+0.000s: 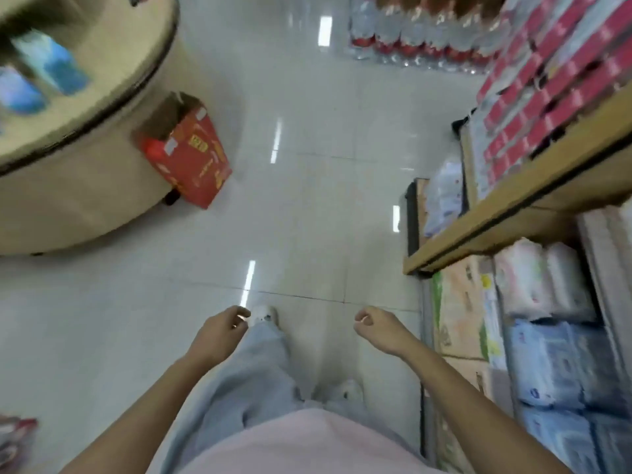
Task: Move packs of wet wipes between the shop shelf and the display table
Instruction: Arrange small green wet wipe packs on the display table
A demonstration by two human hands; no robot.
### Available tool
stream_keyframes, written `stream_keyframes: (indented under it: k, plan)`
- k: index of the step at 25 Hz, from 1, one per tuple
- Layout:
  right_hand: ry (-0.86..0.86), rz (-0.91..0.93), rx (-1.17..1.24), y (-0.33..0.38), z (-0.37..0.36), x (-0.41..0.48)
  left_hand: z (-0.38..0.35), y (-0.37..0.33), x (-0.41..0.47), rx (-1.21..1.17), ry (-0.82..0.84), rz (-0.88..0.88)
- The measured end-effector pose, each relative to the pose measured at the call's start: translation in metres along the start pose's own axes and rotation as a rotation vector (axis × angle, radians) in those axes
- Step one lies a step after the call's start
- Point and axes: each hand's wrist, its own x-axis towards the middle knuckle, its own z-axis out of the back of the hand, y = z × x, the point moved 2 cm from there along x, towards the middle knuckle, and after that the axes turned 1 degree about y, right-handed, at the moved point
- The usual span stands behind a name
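I look down an aisle, blurred by motion. My left hand and my right hand hang in front of me over the floor, both empty with fingers loosely curled. Blue packs of wet wipes lie on the round beige display table at the upper left. The shop shelf runs along the right, with pale blue wipe packs and pink-white packs on its lower level. Neither hand touches a pack.
A red carton leans against the table's base. Red and white boxes fill the upper shelf. Bottled water packs stand at the aisle's far end. Cardboard boxes sit low by the shelf. Glossy tiled floor lies between.
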Motion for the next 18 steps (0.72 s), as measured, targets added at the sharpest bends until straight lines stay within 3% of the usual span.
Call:
stream_keyframes:
  k: [5,9,18]
  plan:
    - [0.120,0.117,-0.093,0.147,-0.022,0.102,0.055,0.123,0.007,-0.338,-0.127,0.270]
    - [0.122,0.087,-0.047,0.239,-0.044,0.160,0.129,0.175,0.039,-0.396,-0.155,0.347]
    - [0.127,-0.108,-0.049,0.333,-0.037,0.259,0.310,0.183,0.161,-0.580,-0.371,0.289]
